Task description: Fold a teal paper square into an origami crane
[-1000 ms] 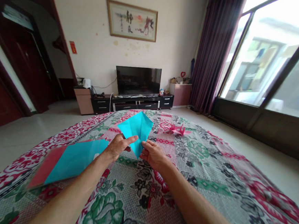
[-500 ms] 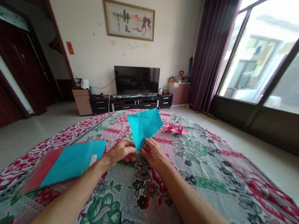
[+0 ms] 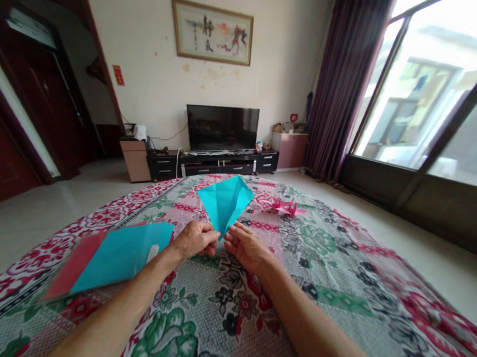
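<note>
A blue paper sheet (image 3: pixel 225 199), creased and partly folded into a kite-like shape, points its narrow end toward me above the cloth. My left hand (image 3: pixel 197 239) pinches that narrow end from the left, fingers curled. On the other side, my right hand (image 3: pixel 246 246) has its fingers stretched and its fingertips beside the paper's right edge near the tip. Two pink folded paper figures (image 3: pixel 289 207) sit beyond my right hand. A clear packet of blue and red paper (image 3: pixel 117 254) lies to the left of my left hand.
The round table carries a patterned cloth (image 3: pixel 320 295) in red, green and grey. Past the far edge stand a television (image 3: pixel 221 129) on a low black cabinet (image 3: pixel 206 166). A purple curtain (image 3: pixel 340 87) hangs beside the window on the right.
The blue paper has tilted down and toward the left, with its right edge now folded inward. My right fingers have straightened. The view has shifted slightly.
</note>
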Demonstrator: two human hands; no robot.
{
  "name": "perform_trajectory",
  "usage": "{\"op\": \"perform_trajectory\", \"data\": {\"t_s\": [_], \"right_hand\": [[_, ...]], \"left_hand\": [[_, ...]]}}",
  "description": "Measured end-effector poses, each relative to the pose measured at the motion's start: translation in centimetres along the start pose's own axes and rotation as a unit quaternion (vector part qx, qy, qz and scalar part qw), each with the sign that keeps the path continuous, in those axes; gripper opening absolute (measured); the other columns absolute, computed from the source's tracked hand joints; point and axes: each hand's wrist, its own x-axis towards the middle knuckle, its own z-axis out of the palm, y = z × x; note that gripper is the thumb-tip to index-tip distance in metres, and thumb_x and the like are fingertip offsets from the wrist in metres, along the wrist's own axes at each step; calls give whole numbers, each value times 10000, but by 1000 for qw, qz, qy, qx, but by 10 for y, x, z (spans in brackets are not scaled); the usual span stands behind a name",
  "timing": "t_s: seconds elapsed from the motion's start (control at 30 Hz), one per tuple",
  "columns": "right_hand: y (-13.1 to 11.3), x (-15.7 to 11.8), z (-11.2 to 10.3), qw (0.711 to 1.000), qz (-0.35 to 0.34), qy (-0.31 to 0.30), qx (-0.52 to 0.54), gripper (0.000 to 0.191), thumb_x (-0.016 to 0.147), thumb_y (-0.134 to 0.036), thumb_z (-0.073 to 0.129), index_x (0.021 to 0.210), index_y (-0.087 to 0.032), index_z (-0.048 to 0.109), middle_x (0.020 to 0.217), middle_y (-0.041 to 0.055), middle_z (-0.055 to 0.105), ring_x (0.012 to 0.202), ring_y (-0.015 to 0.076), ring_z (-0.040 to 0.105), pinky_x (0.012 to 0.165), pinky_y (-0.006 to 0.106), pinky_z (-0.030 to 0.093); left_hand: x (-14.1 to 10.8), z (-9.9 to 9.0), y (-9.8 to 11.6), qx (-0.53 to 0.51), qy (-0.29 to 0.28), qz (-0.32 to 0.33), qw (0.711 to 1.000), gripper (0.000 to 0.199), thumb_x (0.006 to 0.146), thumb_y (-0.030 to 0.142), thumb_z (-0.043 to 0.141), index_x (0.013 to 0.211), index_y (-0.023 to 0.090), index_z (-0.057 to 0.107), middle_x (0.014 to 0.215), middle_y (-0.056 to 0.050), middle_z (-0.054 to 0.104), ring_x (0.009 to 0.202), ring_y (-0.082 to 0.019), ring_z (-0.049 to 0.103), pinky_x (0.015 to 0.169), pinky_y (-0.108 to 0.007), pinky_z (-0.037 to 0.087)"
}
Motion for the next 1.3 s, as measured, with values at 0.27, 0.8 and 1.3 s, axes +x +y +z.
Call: {"op": "perform_trajectory", "data": {"t_s": [0.27, 0.8, 1.3], "right_hand": [[1, 1, -1, 999, -3, -28, -27, 322, 592, -216, 795, 803, -166, 556, 637, -45, 620, 579, 67, 594, 572, 177, 469], [1, 1, -4, 998, -7, -55, -8, 309, 604, -203, 790, 836, -164, 591, 658, -48, 648, 586, 61, 601, 587, 177, 479], [5, 3, -4, 998, -38, -59, -1, 304, 606, -226, 790, 846, -175, 612, 720, -32, 664, 629, 70, 614, 613, 176, 487]], "left_hand": [[0, 1, 1, 15, -4, 29, 999, 262, 731, 382, 556, 591, 161, 579, 524, -10, 623, 474, -133, 594, 431, -209, 401], [1, -4, -1, 36, -23, 73, 996, 267, 776, 370, 517, 629, 161, 595, 541, -25, 634, 504, -140, 584, 470, -225, 411], [-5, 5, 9, 109, 13, 101, 989, 197, 712, 330, 587, 677, 139, 622, 582, 1, 640, 543, -146, 610, 495, -209, 439]]}}
